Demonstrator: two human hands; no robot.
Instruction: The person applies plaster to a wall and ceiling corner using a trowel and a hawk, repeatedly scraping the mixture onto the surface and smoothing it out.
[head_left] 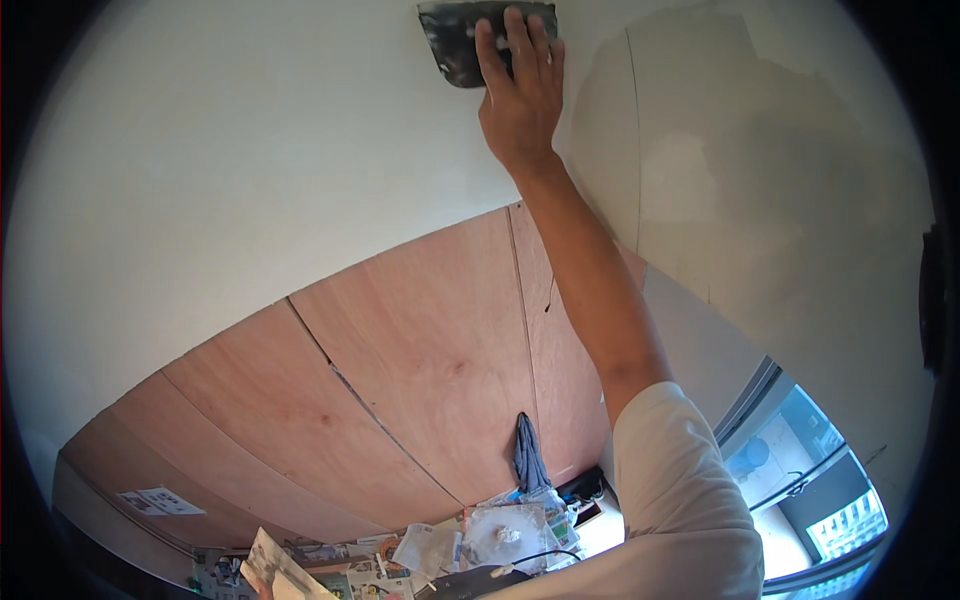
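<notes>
Stretched high overhead, my right hand (522, 100) holds a dark, wide scraper blade (455, 45) against the pale ceiling (250, 150). Its fingers lie spread along the blade's face; the thumb is hidden. White smears mark the blade. At the lower left edge, a small part of my left hand (262, 588) shows beside a light flat board (292, 578), which it seems to grip. Most of that hand is cut off by the frame.
Plywood panels (420, 350) cover the wall below the ceiling. A dark cloth (528, 455) hangs there above a cluttered surface with papers and a whitish sheet (500, 530). Darker damp-looking patches (780, 170) mark the surface at right, above a glass window (790, 450).
</notes>
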